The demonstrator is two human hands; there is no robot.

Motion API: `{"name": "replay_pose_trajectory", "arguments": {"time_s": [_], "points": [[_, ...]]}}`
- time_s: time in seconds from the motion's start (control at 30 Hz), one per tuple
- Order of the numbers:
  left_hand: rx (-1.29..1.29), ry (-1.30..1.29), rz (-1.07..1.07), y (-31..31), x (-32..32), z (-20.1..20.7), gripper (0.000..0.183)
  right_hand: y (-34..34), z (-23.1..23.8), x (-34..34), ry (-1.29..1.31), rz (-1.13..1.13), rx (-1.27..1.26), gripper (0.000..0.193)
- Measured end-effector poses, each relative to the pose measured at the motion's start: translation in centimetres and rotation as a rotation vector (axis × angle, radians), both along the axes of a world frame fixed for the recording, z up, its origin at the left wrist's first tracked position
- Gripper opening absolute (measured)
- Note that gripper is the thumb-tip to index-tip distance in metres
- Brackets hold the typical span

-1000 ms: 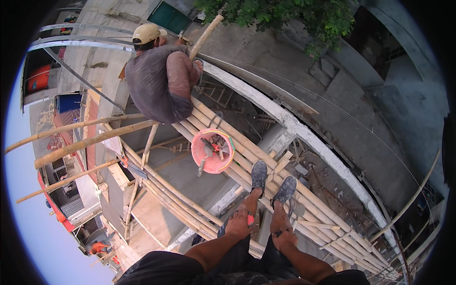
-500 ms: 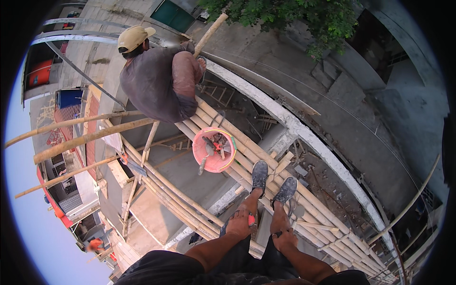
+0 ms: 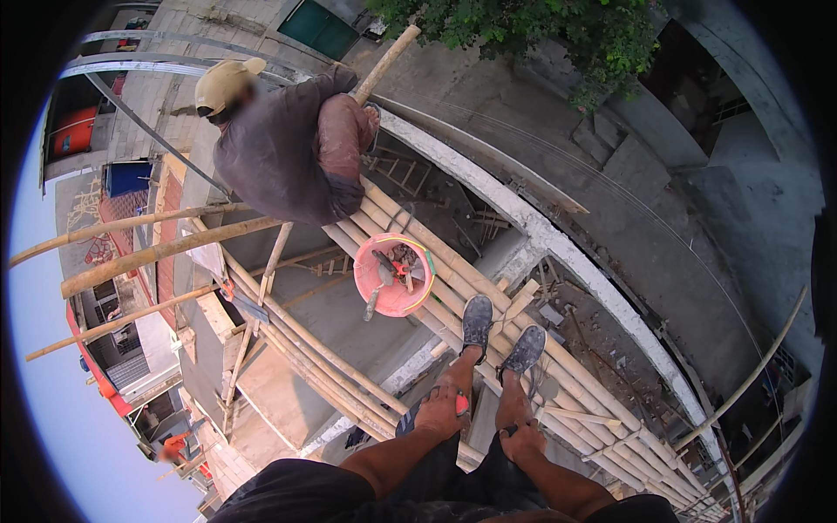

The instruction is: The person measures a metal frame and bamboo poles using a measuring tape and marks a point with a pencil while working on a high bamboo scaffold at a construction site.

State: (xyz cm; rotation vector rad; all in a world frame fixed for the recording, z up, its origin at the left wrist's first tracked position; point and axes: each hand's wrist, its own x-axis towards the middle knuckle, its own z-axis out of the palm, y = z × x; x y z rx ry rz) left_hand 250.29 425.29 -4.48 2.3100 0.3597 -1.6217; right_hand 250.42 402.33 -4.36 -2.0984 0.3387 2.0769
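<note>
My left hand (image 3: 438, 413) rests at my left knee with its fingers curled. A small red piece (image 3: 461, 404) shows beside its thumb; the rest of that object is hidden. At my right knee, my right hand (image 3: 522, 443) has bent fingers, with something dark at the fingertips that I cannot make out. Both of my feet, in speckled dark shoes (image 3: 477, 324), stand on a bamboo pole platform (image 3: 602, 427). Beyond them, out of reach of both hands, a pink bucket (image 3: 394, 302) holds a trowel (image 3: 381, 283), a red-handled tool and grey rubble.
A co-worker in a cap (image 3: 288, 148) sits on the poles beyond the bucket. Bamboo rails (image 3: 323, 353) run along the left. A white-edged concrete wall top (image 3: 558, 240) curves past on the right, with a drop to rubble below. Another person in orange (image 3: 174, 448) is far left.
The co-worker's head and upper body have shifted to the left, and the head has turned. My hands, my feet and the bucket have hardly moved.
</note>
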Motion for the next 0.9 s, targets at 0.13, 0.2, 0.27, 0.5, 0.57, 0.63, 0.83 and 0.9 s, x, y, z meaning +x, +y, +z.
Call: {"name": "replay_pose_trajectory", "arguments": {"time_s": [0.13,0.2,0.27,0.5,0.57,0.63,0.83,0.9], "points": [[0.003,-0.009,0.017,0.2,-0.3,-0.2,0.093,0.0,-0.5,-0.9,-0.04,0.002,-0.013,0.069],[-0.002,-0.011,0.013,0.1,-0.1,0.0,0.092,0.2,-0.1,-0.3,-0.027,0.007,-0.01,0.07],[-0.006,-0.012,0.009,0.2,0.0,0.1,0.09,0.3,0.0,-0.1,-0.015,0.011,-0.006,0.071],[0.021,-0.154,-0.057,0.3,-0.8,0.1,0.073,0.4,-0.2,-0.5,-0.026,0.028,-0.003,0.071],[0.016,-0.157,-0.041,0.3,-0.8,0.1,0.073,0.4,-0.3,-0.5,-0.024,0.032,-0.009,0.07],[0.017,-0.137,-0.06,0.3,-0.6,0.1,0.074,0.3,-0.4,-0.6,-0.029,0.026,-0.009,0.069],[-0.003,-0.068,-0.006,0.3,-0.5,0.0,0.079,0.3,-0.3,-0.6,-0.063,0.055,0.006,0.069],[-0.008,-0.046,-0.001,0.3,0.1,0.3,0.079,0.2,-0.5,-0.8,-0.069,0.051,0.006,0.068]]}}
